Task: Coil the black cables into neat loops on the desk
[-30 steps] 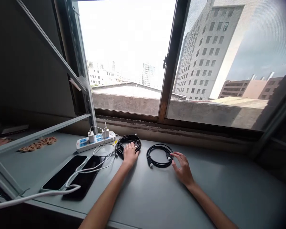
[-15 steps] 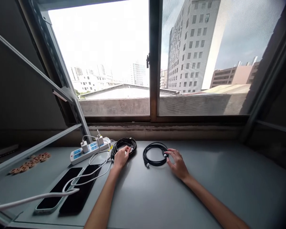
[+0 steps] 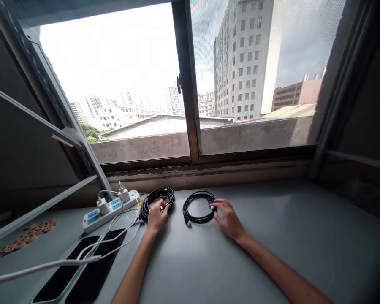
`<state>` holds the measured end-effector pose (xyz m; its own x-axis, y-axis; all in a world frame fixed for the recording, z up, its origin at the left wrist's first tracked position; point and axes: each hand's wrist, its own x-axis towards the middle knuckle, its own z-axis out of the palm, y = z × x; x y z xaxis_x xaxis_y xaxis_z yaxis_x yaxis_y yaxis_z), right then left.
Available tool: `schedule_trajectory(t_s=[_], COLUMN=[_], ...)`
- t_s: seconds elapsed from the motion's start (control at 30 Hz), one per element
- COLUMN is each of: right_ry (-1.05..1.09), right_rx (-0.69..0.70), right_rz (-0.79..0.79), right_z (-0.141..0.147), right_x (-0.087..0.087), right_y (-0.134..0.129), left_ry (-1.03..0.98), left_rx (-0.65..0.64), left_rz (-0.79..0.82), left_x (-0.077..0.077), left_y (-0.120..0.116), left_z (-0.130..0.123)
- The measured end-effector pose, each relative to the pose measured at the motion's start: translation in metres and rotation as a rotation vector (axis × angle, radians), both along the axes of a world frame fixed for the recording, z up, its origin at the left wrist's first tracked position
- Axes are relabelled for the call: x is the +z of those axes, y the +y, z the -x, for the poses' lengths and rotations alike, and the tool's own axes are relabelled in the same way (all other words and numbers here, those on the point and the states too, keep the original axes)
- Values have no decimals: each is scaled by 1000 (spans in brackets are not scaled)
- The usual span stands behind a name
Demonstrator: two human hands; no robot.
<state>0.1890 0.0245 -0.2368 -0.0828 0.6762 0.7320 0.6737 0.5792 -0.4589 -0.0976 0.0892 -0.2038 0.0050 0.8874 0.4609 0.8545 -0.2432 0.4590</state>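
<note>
Two coils of black cable lie side by side on the grey table. My left hand [image 3: 157, 217] is over the front of the thicker left coil [image 3: 171, 196], thumb and fingers pinched together on it; what exactly lies between the fingertips is partly hidden. The thinner right coil [image 3: 186, 205] has a plug [image 3: 188, 222] at its lower left. My right hand [image 3: 229, 218] curls round this coil's right edge, fingers at the other plug [image 3: 212, 207] and thumb on the outer side. Both coils rest flat.
A white power strip [image 3: 88, 228] with two plugged-in chargers [image 3: 102, 206] stands left of the coils. White cables [image 3: 47, 266] run over two dark phones [image 3: 98, 270]. Small brown pieces [image 3: 28, 236] lie far left beyond a metal rail [image 3: 44, 209]. A window [image 3: 190, 143] rises behind.
The camera has tilted and turned slightly, so everything shifts left in view. Both hands stay at their coils; the left fingers have drawn slightly back towards me.
</note>
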Motion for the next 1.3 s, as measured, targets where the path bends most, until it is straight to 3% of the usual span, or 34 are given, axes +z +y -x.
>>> schedule_trajectory(t_s=[0.2, 0.43, 0.53, 0.7, 0.9, 1.1, 1.3], right_ry=[14, 26, 33, 39, 38, 40, 43], right_rx=[20, 29, 31, 20, 16, 20, 13], right_rz=[15, 18, 22, 37, 53, 63, 75], right_z=[1, -2, -4, -7, -7, -6, -6], right_x=[4, 3, 2, 0, -2, -2, -1], right_y=[-4, -4, -3, -2, -1, -2, -1], left_ry=[-173, -260, -161, 53, 135, 91, -186], left_rx=[22, 189, 101, -95, -101, -108, 19], left_rz=[-172, -384, -339, -127, 1, -33, -227], left_x=[5, 4, 6, 6, 2, 3, 4], left_y=[-1, -2, -7, -12, -12, -11, -1], left_z=[2, 7, 3, -8, -5, -4, -1])
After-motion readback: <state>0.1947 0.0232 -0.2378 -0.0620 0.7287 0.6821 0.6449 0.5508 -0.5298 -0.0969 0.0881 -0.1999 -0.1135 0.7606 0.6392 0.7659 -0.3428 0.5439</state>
